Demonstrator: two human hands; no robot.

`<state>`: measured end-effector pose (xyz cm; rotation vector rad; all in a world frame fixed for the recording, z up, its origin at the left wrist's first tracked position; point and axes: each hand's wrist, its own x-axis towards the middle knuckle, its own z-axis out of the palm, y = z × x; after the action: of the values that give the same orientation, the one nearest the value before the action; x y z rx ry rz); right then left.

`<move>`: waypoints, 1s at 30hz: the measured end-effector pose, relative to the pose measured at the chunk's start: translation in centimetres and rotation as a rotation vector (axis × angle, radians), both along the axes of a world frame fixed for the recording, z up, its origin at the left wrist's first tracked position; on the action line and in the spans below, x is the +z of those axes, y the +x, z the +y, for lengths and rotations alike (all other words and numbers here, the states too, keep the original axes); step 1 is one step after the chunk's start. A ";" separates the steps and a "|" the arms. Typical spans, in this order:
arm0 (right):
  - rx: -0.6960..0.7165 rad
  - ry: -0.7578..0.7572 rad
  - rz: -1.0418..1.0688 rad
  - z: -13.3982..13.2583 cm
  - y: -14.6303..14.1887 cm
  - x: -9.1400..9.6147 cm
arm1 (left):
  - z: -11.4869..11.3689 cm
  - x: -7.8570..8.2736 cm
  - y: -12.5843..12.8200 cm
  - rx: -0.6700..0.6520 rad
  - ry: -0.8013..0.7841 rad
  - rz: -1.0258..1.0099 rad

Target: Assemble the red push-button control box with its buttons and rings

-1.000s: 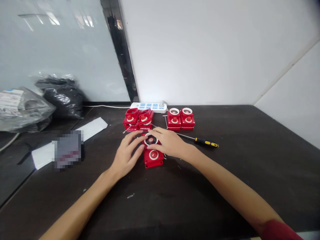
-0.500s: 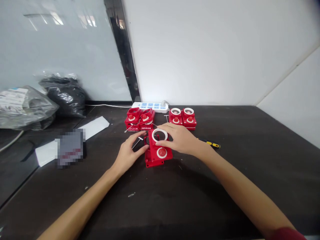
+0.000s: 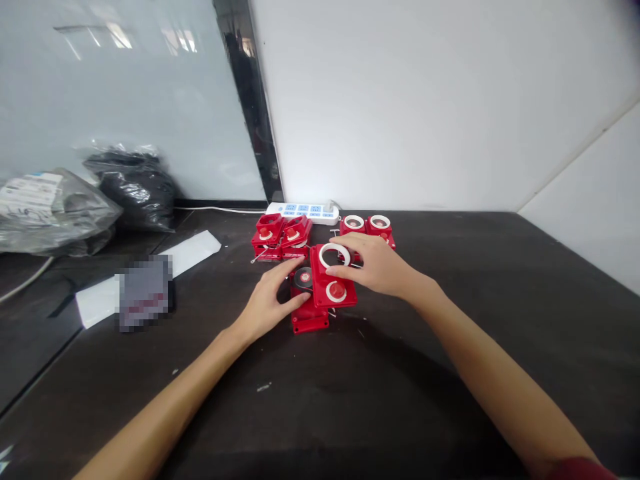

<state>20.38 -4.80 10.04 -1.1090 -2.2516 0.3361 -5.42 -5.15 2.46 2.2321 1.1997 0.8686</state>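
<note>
My right hand point(image 3: 381, 269) grips a red cover plate point(image 3: 333, 285) with a white ring and a red button, lifted up and to the right off its base. My left hand point(image 3: 273, 303) rests against the left side of the red base box point(image 3: 309, 319), fingers curled on it. A black round part point(image 3: 303, 279) shows inside the opened base. All of this sits on the dark table point(image 3: 450, 360), near its middle.
Behind stand two groups of red button boxes, one at the left point(image 3: 281, 237) and one at the right point(image 3: 373, 227), and a white power strip point(image 3: 303, 213). A white sheet point(image 3: 150, 273) and plastic bags point(image 3: 75, 207) lie at the left. White walls close the back and right.
My right hand has lifted the red cover off the base and carried it up and to the right, exposing the black part. My left hand moved from on top to the base's side.
</note>
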 end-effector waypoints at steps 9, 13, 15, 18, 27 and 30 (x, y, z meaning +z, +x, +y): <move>0.030 -0.026 -0.024 -0.2 -0.4 0.0 | 0.6 -0.8 -0.5 0.008 0.012 -0.030; 0.054 -0.034 -0.035 -0.2 -1.0 -0.6 | 0.5 -0.8 0.0 0.044 0.053 -0.067; 0.059 -0.028 -0.031 -0.2 -1.2 -0.8 | 0.4 -0.7 0.2 0.040 0.063 -0.091; 0.059 -0.018 -0.028 -0.2 -1.5 -0.8 | 0.3 -0.7 0.3 0.021 0.066 -0.100; 0.020 -0.010 -0.044 -0.1 -1.1 -0.7 | 0.3 -0.2 -0.4 -0.034 -0.081 -0.132; 0.044 -0.011 -0.051 -0.1 -1.3 -0.9 | 0.4 -0.2 -0.6 -0.010 -0.089 -0.159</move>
<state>19.07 -4.90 9.14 -1.0869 -2.3244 0.3421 -6.02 -4.73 2.30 2.0556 1.1297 0.9499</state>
